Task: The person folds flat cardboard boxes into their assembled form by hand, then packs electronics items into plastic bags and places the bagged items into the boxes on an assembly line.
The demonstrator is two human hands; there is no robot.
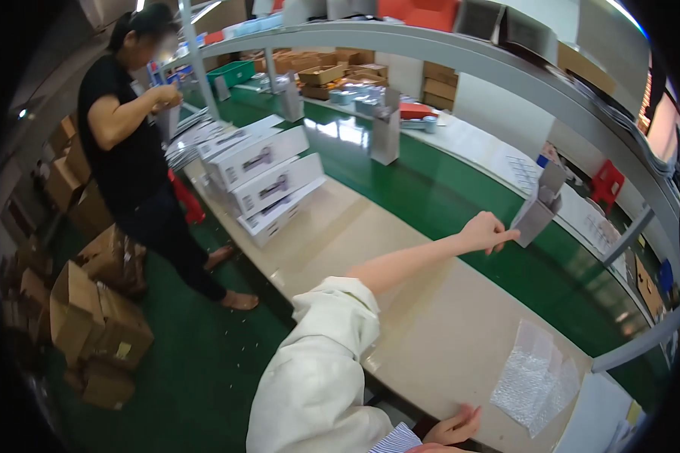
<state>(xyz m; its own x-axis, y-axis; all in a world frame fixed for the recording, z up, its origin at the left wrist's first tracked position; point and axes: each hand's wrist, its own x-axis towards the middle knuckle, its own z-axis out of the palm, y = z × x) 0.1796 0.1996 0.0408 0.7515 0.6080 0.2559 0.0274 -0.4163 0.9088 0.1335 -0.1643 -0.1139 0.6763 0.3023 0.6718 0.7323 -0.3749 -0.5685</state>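
Observation:
My left hand (485, 232) reaches over the green conveyor belt (438, 198), its white sleeve bunched below the elbow. One finger stretches to the lower left edge of an upright grey-white carton (537, 214) with raised flaps; I cannot tell whether it touches. The other fingers bend loosely, with nothing visible in them. Low in the view, my right hand (455, 426) hovers by the near edge of the beige table (423, 332), fingers loosely apart and holding nothing visible. Right of it, clear bubble-wrap bags (535, 381) lie flat on the table.
Printed white boxes (268, 170) are stacked on the table's left part. Another open carton (386, 132) stands farther along the belt. A grey shelf frame (461, 47) arches above. A person in black (128, 143) stands at left, near brown cardboard boxes (102, 321) on the floor.

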